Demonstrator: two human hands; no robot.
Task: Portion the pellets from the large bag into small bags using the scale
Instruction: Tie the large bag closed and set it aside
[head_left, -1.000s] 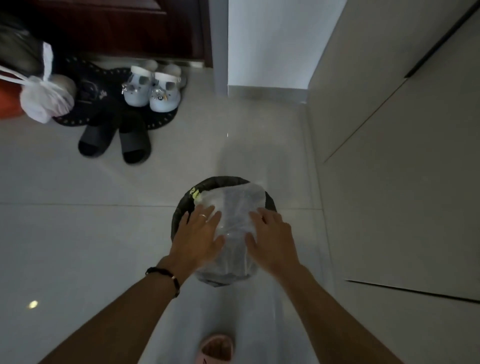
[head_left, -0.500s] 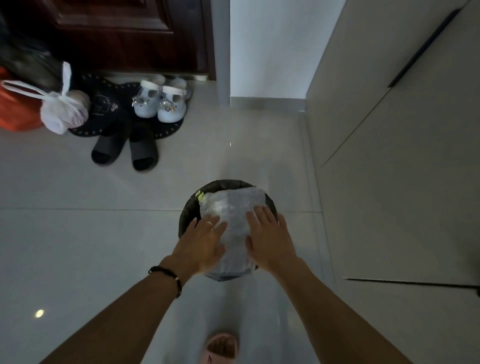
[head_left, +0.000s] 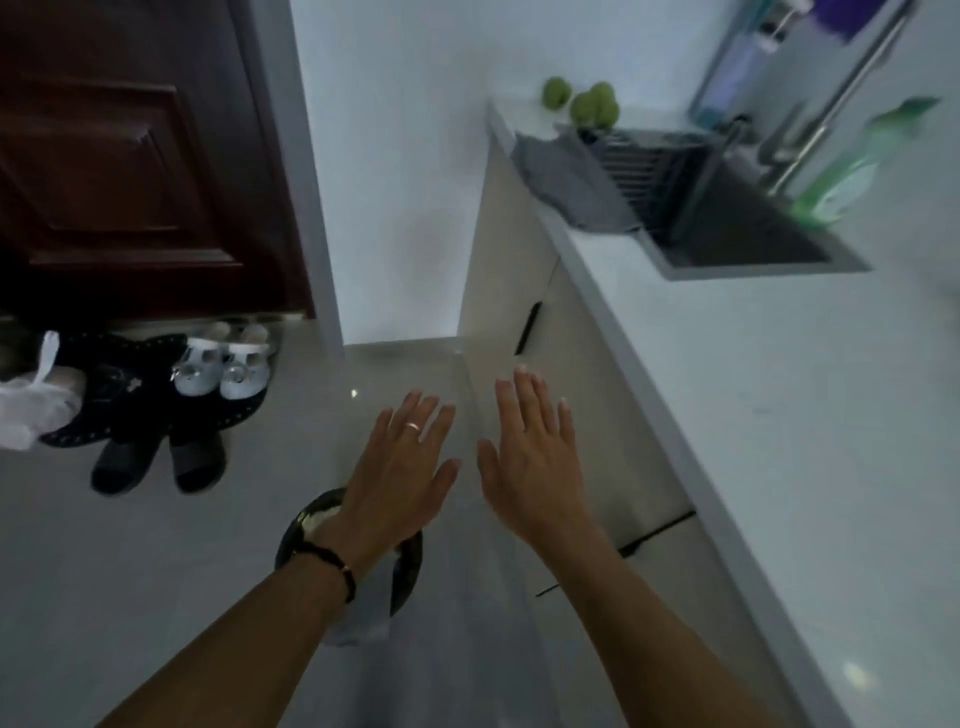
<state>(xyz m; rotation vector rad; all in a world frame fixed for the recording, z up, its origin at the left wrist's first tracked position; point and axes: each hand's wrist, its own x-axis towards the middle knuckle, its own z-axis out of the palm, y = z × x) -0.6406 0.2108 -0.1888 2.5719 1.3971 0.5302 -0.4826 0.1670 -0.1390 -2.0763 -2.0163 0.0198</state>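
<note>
left hand (head_left: 397, 470) flat, fingers straight, right hand (head_left: 530, 462) likewise, both empty

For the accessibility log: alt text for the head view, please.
Both hands, left hand and right hand, are open and empty above a dark bin holding a plastic bag on the floor, beside a counter with a sink.
</note>
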